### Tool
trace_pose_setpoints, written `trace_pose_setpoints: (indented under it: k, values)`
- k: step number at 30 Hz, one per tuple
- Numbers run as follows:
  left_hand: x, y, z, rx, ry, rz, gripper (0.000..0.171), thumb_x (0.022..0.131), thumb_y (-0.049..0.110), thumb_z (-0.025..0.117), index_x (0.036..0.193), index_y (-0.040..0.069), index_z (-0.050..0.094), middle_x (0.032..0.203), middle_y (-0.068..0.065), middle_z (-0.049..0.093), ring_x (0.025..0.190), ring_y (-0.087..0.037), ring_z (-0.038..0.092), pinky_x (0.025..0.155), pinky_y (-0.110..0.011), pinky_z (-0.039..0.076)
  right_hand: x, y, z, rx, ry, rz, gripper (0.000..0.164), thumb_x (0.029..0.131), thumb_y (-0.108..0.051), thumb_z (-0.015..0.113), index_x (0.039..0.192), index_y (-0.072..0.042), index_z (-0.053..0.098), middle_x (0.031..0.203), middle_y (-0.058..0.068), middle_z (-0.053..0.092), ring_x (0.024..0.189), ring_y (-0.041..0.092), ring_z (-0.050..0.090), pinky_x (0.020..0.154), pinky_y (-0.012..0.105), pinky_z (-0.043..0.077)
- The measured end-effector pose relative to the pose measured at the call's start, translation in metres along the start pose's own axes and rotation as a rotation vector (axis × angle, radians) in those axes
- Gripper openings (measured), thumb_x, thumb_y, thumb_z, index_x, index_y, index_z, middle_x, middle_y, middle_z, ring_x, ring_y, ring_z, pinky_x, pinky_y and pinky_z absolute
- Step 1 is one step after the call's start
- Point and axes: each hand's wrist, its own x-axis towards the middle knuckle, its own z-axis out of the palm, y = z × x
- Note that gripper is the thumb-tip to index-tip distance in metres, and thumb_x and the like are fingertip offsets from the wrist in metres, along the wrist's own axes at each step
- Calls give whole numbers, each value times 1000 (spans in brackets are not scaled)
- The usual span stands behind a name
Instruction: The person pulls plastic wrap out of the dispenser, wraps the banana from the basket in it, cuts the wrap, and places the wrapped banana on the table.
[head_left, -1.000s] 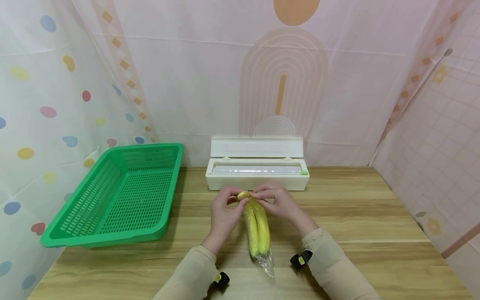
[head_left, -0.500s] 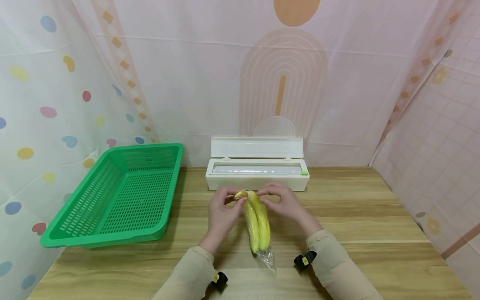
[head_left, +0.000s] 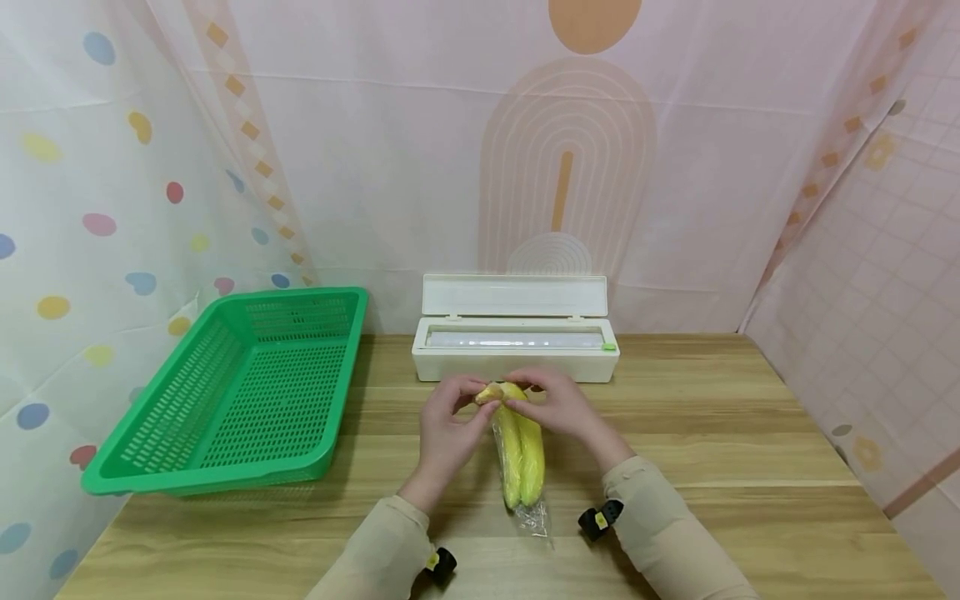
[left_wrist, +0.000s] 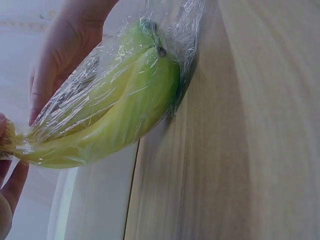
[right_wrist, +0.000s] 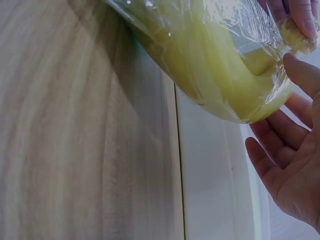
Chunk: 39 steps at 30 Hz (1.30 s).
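A small bunch of bananas (head_left: 522, 458), wrapped in clear cling film (head_left: 533, 522), hangs between both hands with the stem end up and away from me. My left hand (head_left: 450, 423) pinches the bunch's stem (head_left: 489, 392) between thumb and fingers. On the other side, my right hand (head_left: 557, 406) holds the neck of the bunch through the film, thumb near the stem and fingers along the underside in the right wrist view. Loose film trails from the tips, and the green tips (left_wrist: 159, 52) show in the left wrist view.
Just behind the hands stands a white cling film dispenser (head_left: 517, 367) with its lid (head_left: 514, 296) raised and a film roll inside. To the left is a green plastic basket (head_left: 217, 481). The wooden table (head_left: 697, 433) meets a patterned curtain at the back.
The right hand shifts slightly right, then returns to the stem area. The bananas turn a little and their tips rise slightly. The left hand keeps hold of the stem.
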Motion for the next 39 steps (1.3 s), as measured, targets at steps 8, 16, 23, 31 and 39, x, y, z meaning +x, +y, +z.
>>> trace_pose_setpoints:
  k: [8,16,23,31,39]
  values:
    - [-3,-6,1,0,1,1,29,68,-23,76,89,-11,60,91,-26,64,82,-39,64,73,-43,59,0,-2,2,26,-5,7,30,93,-17,70,120,-4,68,112,7,71,101,21,65,93,40,52]
    - [-13,-38,-7,60,-67,-51,31,74,-10,81,100,0,66,98,-12,67,89,-27,64,80,-34,58,0,-2,2,-15,10,-2,26,91,-12,73,116,-4,70,107,7,71,96,19,66,88,35,54]
    - [-3,-35,-14,333,-183,-38,43,72,6,88,110,0,68,104,-12,69,95,-25,64,84,-37,55,1,-9,1,-122,17,22,26,88,-18,76,112,-6,72,100,2,72,90,15,65,83,32,55]
    - [10,-28,-16,596,-374,110,37,73,6,88,107,5,73,107,-10,69,95,-27,64,82,-39,55,5,-14,1,-199,-4,54,26,90,-22,75,111,-7,72,95,-1,70,84,13,60,77,39,55]
    - [12,-29,-15,635,-400,122,32,72,-5,83,100,6,74,96,-7,71,89,-27,65,75,-37,56,7,-13,2,-203,1,61,26,89,-22,76,110,-8,73,95,-2,70,84,13,60,78,42,55]
